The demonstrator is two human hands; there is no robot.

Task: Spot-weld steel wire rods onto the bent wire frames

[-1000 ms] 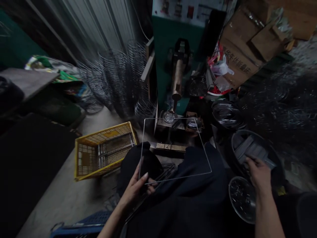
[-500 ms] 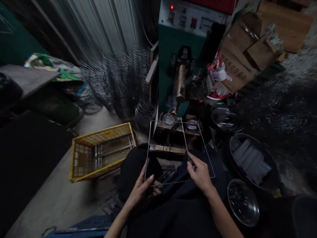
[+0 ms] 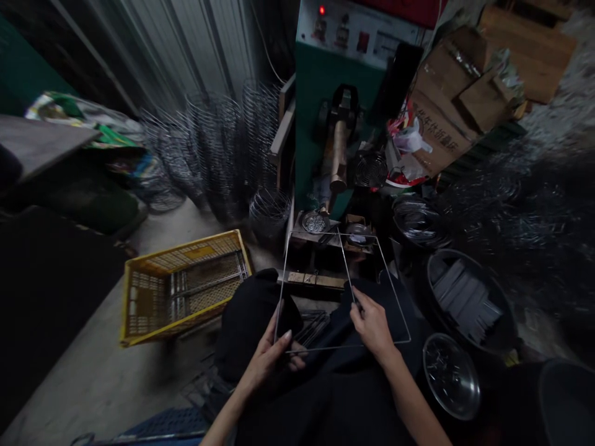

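Workshop: dim, with a ribbed metal wall [image 3: 199, 49] at the upper left of the frame and a green machine [image 3: 320, 93] at top centre.
Wire frame: a thin rectangle [image 3: 393, 288] held above the lap, lower centre, longer across than up the picture.
Rod: one straight piece [image 3: 344, 257] running up from the right hand [image 3: 372, 322] to the frame's far side, leaning slightly left, a little right of the middle; whether its tip touches that side, I cannot tell.
Right hand: nearer the rod, pinching its lower part between thumb and fingers, knuckles up, forearm rising from the lower right.
Left hand: closed on the near left corner [image 3: 272, 353], thumb above the wire, fingers beneath, forearm from bottom centre.
Just beyond: a dish of small metal bits [image 3: 313, 222], below the machine's copper-coloured arm [image 3: 339, 155].
Outward: yellow crate [image 3: 199, 251] at left; grey strips [image 3: 465, 300] in a dark basin at right.
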